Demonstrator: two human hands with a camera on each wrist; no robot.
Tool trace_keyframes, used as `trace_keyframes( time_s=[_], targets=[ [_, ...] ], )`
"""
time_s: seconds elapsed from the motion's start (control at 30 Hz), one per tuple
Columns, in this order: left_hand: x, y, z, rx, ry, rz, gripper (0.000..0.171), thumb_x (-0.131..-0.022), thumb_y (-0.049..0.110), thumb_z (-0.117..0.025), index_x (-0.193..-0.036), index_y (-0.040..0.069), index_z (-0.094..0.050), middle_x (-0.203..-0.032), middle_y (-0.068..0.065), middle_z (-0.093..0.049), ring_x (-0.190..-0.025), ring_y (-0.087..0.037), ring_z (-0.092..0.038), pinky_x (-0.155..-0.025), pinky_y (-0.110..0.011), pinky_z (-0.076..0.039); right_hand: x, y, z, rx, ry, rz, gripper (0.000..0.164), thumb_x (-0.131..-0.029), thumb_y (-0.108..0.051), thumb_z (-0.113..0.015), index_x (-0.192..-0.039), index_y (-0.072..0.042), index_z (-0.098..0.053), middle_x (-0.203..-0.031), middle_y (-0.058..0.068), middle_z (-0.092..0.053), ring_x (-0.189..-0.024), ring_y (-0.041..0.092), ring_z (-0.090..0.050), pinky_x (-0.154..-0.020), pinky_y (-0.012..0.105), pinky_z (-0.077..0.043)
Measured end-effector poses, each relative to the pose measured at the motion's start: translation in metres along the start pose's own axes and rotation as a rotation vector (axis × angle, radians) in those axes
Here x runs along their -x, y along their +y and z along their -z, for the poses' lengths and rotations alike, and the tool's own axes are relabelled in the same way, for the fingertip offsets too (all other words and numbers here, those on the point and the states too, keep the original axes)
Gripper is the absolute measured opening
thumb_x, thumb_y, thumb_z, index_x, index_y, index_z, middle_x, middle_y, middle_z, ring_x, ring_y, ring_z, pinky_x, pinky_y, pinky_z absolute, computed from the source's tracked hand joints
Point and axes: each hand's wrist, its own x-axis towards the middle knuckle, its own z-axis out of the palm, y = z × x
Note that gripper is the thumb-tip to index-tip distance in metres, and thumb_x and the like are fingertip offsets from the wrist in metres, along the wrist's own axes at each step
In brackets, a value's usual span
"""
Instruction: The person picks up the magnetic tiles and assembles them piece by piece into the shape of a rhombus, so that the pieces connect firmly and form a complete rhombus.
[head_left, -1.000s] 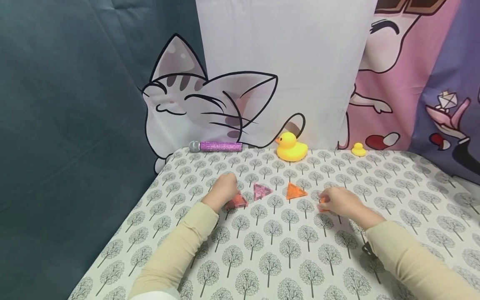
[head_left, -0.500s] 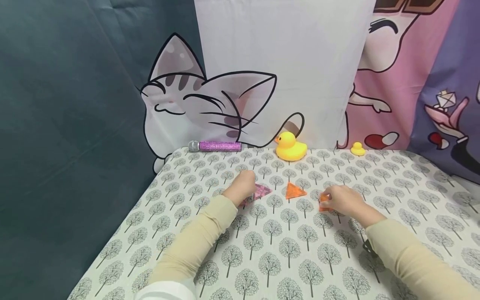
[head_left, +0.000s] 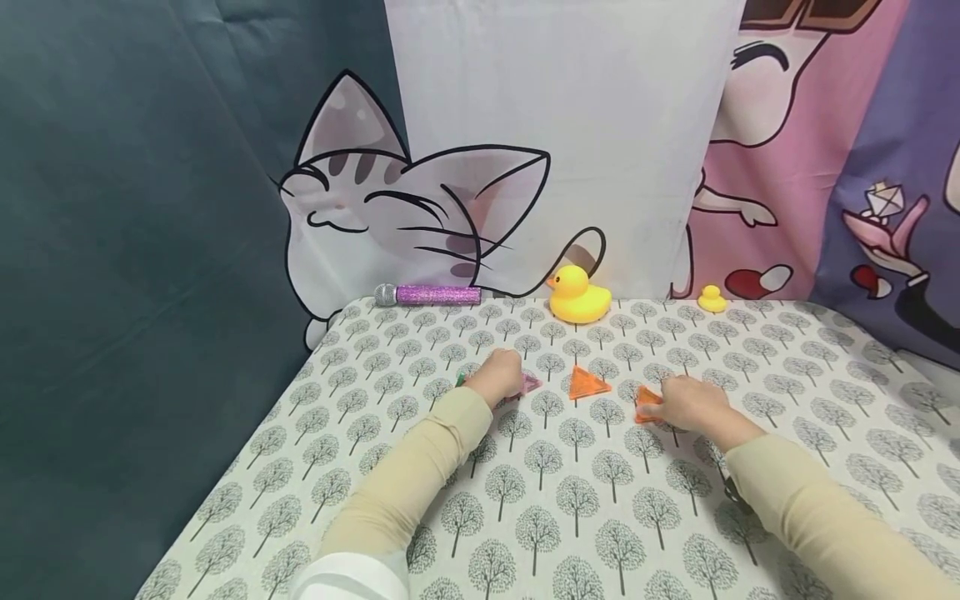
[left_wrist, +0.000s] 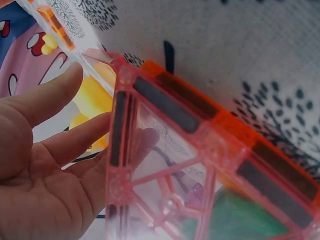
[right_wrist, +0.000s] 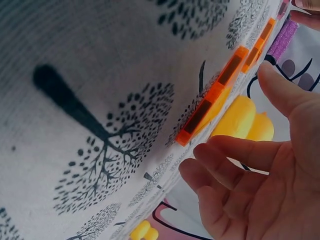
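Note:
My left hand (head_left: pixel 498 377) reaches over the left end of a row of translucent triangular magnetic tiles. In the left wrist view, its thumb and fingers are spread apart. The fingers pass behind a pinkish-red tile (left_wrist: pixel 172 102) that fills much of that view; a bright orange-red edge (left_wrist: pixel 210 109) lies along it, with green (left_wrist: pixel 245 215) showing through. A pale pink tile (head_left: pixel 531 383) peeks out right of this hand. My right hand (head_left: pixel 693 402) is beside the rightmost orange tile (head_left: pixel 645 404), fingers relaxed and apart from the thumb. Another orange tile (head_left: pixel 587 383) lies mid-row.
Along the back edge of the tree-patterned tablecloth (head_left: pixel 577 492) lie a purple glitter microphone (head_left: pixel 438 295), a large yellow rubber duck (head_left: pixel 580 297) and a small yellow duck (head_left: pixel 711 300). A cartoon-printed curtain (head_left: pixel 622 108) hangs behind the table.
My left hand has moved right along the row, over the red tile towards the pale pink one; green now shows left of it. The right hand has hardly moved; more of its orange tile shows.

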Motion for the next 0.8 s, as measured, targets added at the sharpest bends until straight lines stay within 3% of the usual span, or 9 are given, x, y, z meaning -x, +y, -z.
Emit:
trace_keyframes(
  time_s=[0.23, 0.4, 0.53, 0.63, 0.73, 0.8],
  targets=[
    [-0.0034, -0.0003, -0.0018, -0.067, -0.001, -0.034, 0.016, -0.073, 0.019, -0.068, -0.080, 0.005, -0.062, -0.090, -0.011, -0.059, -0.074, -0.018, -0.053, -0.063, -0.023, -0.046, -0.0014, -0.0032, -0.0021, 0.035, -0.019, -0.036, 0.049, -0.074, -0.058, -0.054, -0.066, -0.010, -0.048, -0.063, 0.005, -0.047, -0.055, 0.018, -0.043, -0.046, 0.031, -0.035],
    [-0.0048, -0.0006, -0.0006, -0.063, -0.028, -0.014, 0.012, -0.079, 0.017, -0.063, -0.079, 0.005, -0.061, -0.087, -0.010, -0.059, -0.070, -0.017, -0.054, -0.061, -0.024, -0.045, -0.0025, -0.0059, -0.0051, 0.057, -0.053, -0.058, 0.056, -0.070, -0.063, -0.054, -0.072, -0.007, -0.051, -0.066, 0.006, -0.048, -0.058, 0.020, -0.045, -0.051, 0.035, -0.037],
    [-0.0064, -0.0008, -0.0012, -0.073, -0.052, 0.000, 0.012, -0.079, 0.016, -0.062, -0.083, 0.004, -0.062, -0.092, -0.011, -0.060, -0.074, -0.019, -0.055, -0.070, -0.027, -0.046, -0.0041, -0.0064, -0.0070, 0.068, -0.062, -0.055, 0.057, -0.069, -0.062, -0.055, -0.074, -0.006, -0.052, -0.069, 0.007, -0.049, -0.060, 0.022, -0.045, -0.054, 0.038, -0.038],
    [-0.0074, -0.0007, -0.0008, -0.082, -0.057, 0.002, 0.014, -0.077, 0.015, -0.063, -0.085, 0.003, -0.062, -0.094, -0.012, -0.060, -0.079, -0.020, -0.055, -0.076, -0.028, -0.045, -0.0060, -0.0070, -0.0071, 0.075, -0.041, -0.039, 0.054, -0.068, -0.060, -0.059, -0.073, -0.006, -0.053, -0.070, 0.008, -0.049, -0.061, 0.022, -0.045, -0.053, 0.039, -0.040],
    [-0.0065, 0.0001, 0.0000, -0.069, -0.057, -0.006, 0.011, -0.077, 0.013, -0.063, -0.083, 0.003, -0.061, -0.091, -0.010, -0.060, -0.077, -0.020, -0.054, -0.073, -0.028, -0.045, -0.0085, -0.0080, -0.0069, 0.063, -0.005, -0.029, 0.051, -0.066, -0.055, -0.064, -0.070, -0.006, -0.053, -0.072, 0.011, -0.049, -0.061, 0.022, -0.046, -0.050, 0.038, -0.040],
    [-0.0045, 0.0015, 0.0004, -0.057, -0.058, -0.015, 0.009, -0.076, 0.011, -0.063, -0.082, 0.004, -0.061, -0.088, -0.009, -0.060, -0.074, -0.019, -0.053, -0.070, -0.028, -0.045, -0.0096, -0.0084, -0.0064, 0.056, 0.033, -0.013, 0.058, -0.063, -0.054, -0.068, -0.082, -0.001, -0.055, -0.078, 0.015, -0.052, -0.064, 0.025, -0.048, -0.051, 0.041, -0.042]
  ],
)
